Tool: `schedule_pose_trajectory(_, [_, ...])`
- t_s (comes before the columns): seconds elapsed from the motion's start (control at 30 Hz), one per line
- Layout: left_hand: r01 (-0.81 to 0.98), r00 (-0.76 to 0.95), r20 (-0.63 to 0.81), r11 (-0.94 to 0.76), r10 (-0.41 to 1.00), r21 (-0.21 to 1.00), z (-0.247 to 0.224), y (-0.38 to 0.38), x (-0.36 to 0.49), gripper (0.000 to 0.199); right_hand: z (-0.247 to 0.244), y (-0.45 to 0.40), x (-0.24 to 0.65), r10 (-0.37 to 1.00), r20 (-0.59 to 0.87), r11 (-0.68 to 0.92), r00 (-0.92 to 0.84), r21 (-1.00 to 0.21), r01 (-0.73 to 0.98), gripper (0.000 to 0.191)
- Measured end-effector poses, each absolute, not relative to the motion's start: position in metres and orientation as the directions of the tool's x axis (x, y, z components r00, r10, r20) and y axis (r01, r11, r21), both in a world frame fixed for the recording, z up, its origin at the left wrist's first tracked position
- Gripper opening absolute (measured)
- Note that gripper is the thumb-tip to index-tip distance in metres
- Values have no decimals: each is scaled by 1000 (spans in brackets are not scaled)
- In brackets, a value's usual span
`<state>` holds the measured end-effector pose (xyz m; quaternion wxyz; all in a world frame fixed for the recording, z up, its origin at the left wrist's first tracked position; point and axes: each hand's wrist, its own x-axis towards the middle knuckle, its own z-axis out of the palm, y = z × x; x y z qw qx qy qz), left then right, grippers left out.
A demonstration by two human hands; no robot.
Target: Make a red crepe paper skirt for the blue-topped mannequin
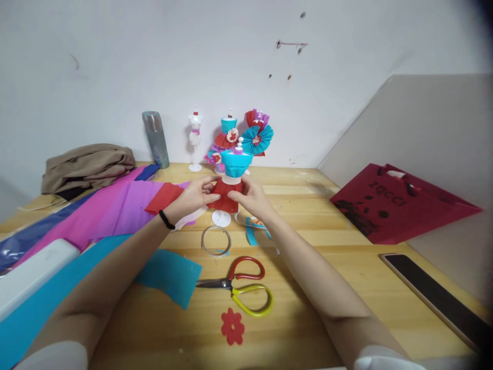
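A miniature dress form (236, 163) stands upright on a round white base (221, 218), dressed in a turquoise top, a pale waistband and a red crepe-paper skirt (227, 197). From the left, my left hand (198, 195) grips the skirt, thumb in front and fingers curled at its side. On the opposite side my right hand (250, 197) has its thumb on the skirt's front, its other fingers hidden behind. In front of the base lie a roll of clear tape (216, 241) and scissors (231, 282) with one red and one yellow handle. Nearer me is a red paper flower (232, 327).
Turquoise paper (173, 275), purple paper (123, 205) and a white case (38, 275) lie left. Behind stand a bottle (156, 140), a bare dress form (195, 139) and decorated ones (257, 139). A red bag (400, 205) and phone (431, 298) are right.
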<state>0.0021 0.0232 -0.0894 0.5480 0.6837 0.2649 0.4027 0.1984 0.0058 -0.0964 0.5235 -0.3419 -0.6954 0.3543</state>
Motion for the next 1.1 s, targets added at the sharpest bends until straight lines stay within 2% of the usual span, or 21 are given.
schedule_pose_trajectory(0.13, [-50,587,201,-212,784,976,-96,22,3,54,-99,5,200,851,445,489,-279,-865,112,57])
schedule_pose_trajectory(0.33, [6,605,161,-206,779,978,-107,22,4,51,-107,9,201,908,329,357,-261,-932,66,60])
schedule_pose_trajectory(0.43, [29,613,171,-238,771,971,-112,24,4,45,-109,10,201,921,286,301,-266,-954,17,58])
schedule_pose_trajectory(0.53, [117,644,113,-243,757,963,-117,25,4,31,-110,9,199,929,261,261,-264,-965,-39,52])
schedule_pose_trajectory(0.6, [182,664,46,-221,747,958,-120,27,3,24,-108,8,197,940,254,243,-229,-967,-72,49])
schedule_pose_trajectory(0.77, [265,689,-56,-179,723,948,-127,26,2,28,-101,4,193,970,229,216,-80,-966,-139,44])
schedule_pose_trajectory(0.93, [188,748,-107,-54,655,981,-129,17,7,30,-98,1,193,987,155,138,-36,-948,-288,43])
schedule_pose_trajectory(1.1, [111,749,-89,8,656,994,-125,11,12,30,-100,1,193,993,89,59,-73,-938,-341,50])
